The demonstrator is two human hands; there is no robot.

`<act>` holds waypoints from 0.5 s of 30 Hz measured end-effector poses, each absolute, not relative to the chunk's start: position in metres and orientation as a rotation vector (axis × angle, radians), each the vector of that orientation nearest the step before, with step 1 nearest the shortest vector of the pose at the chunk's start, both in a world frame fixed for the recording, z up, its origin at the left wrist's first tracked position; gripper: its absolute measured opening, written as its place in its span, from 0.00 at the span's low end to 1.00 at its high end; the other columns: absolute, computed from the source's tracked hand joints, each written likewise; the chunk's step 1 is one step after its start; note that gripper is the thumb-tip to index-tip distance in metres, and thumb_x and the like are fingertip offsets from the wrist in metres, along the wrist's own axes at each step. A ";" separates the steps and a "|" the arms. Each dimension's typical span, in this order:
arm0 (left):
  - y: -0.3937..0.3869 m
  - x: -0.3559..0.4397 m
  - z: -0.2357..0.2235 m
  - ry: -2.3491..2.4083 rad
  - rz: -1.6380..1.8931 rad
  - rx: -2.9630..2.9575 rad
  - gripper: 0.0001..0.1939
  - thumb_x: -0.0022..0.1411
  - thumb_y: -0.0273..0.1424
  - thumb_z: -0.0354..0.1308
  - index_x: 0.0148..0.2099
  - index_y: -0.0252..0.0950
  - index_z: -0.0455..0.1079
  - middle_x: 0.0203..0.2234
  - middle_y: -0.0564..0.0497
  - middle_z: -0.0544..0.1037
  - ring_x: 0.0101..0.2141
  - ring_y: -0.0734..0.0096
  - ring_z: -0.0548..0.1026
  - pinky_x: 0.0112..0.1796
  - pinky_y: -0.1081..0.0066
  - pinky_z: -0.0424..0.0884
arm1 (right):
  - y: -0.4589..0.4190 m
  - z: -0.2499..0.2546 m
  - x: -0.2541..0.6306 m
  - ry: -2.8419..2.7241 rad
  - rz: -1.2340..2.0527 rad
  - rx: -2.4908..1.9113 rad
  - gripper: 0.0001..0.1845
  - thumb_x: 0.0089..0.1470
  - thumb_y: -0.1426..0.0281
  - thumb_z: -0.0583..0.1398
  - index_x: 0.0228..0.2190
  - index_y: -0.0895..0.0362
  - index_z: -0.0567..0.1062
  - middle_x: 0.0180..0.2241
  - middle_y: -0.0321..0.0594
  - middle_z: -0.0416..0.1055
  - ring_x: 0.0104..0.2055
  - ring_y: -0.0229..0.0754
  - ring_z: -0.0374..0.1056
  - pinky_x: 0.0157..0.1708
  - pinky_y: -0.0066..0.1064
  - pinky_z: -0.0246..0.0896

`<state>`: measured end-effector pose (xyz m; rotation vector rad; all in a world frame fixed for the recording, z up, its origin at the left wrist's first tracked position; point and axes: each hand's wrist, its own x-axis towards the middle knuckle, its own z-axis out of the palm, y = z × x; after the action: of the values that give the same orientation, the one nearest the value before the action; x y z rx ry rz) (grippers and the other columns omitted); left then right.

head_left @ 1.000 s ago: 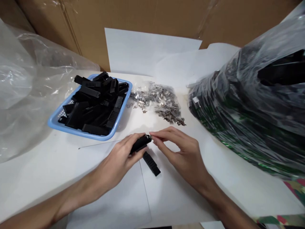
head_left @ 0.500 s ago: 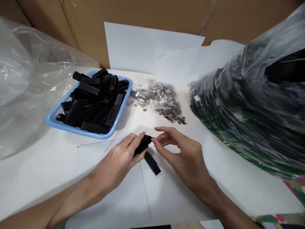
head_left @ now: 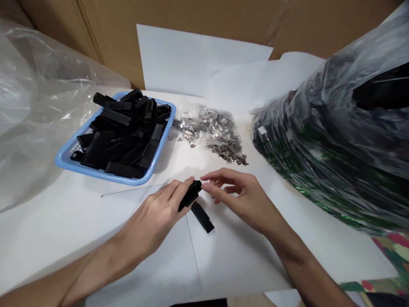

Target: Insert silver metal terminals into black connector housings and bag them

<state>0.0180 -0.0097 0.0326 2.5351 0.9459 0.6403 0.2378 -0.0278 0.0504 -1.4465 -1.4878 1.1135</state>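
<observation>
My left hand [head_left: 159, 211] grips a black plastic part [head_left: 191, 194], holding it tilted just above the white table. My right hand [head_left: 243, 198] is right beside it, its thumb and forefinger pressed together at the upper tip of that part; whether they pinch anything small is too fine to see. A second black ribbed part [head_left: 202, 217] lies flat on the table just below both hands.
A blue basket [head_left: 68, 161] full of black parts stands at the back left. A pile of small metal clips [head_left: 214, 132] lies on clear film behind the hands. A big plastic bag of black parts [head_left: 338, 136] fills the right; crumpled clear plastic [head_left: 28, 119] lies left. Cardboard walls stand behind.
My right hand's fingers spread apart half a second ago and have closed back onto the tip of the held part. The left hand has hardly moved.
</observation>
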 end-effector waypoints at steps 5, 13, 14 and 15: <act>-0.011 0.017 0.033 0.928 0.678 2.580 0.21 0.80 0.37 0.43 0.68 0.35 0.57 0.43 0.44 0.79 0.42 0.56 0.83 0.36 0.62 0.82 | -0.026 0.050 0.242 -1.420 1.313 -1.419 0.11 0.58 0.60 0.67 0.32 0.55 0.84 0.28 0.37 0.79 0.29 0.38 0.74 0.31 0.28 0.69; -0.016 0.017 0.024 0.867 0.715 2.677 0.23 0.78 0.28 0.47 0.71 0.31 0.54 0.48 0.38 0.80 0.47 0.53 0.82 0.42 0.58 0.82 | -0.030 0.044 0.222 -1.331 1.010 -1.522 0.12 0.50 0.69 0.67 0.20 0.57 0.72 0.20 0.32 0.69 0.23 0.34 0.64 0.25 0.26 0.60; -0.015 0.017 0.026 0.890 0.700 2.625 0.22 0.78 0.29 0.48 0.69 0.33 0.56 0.48 0.39 0.80 0.47 0.53 0.83 0.42 0.58 0.82 | -0.030 0.044 0.223 -1.362 1.020 -1.511 0.11 0.52 0.69 0.66 0.21 0.57 0.73 0.21 0.32 0.70 0.24 0.34 0.65 0.25 0.26 0.61; -0.013 0.017 0.028 0.925 0.672 2.541 0.20 0.77 0.31 0.50 0.68 0.35 0.58 0.47 0.41 0.81 0.47 0.54 0.83 0.42 0.59 0.82 | -0.029 0.044 0.226 -1.399 1.077 -1.477 0.09 0.53 0.68 0.66 0.24 0.57 0.76 0.23 0.33 0.72 0.26 0.35 0.67 0.26 0.27 0.64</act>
<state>0.0175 -0.0135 0.0284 2.5412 0.9250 0.6718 0.2262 -0.0288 0.0441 -1.4765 -1.3993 1.0768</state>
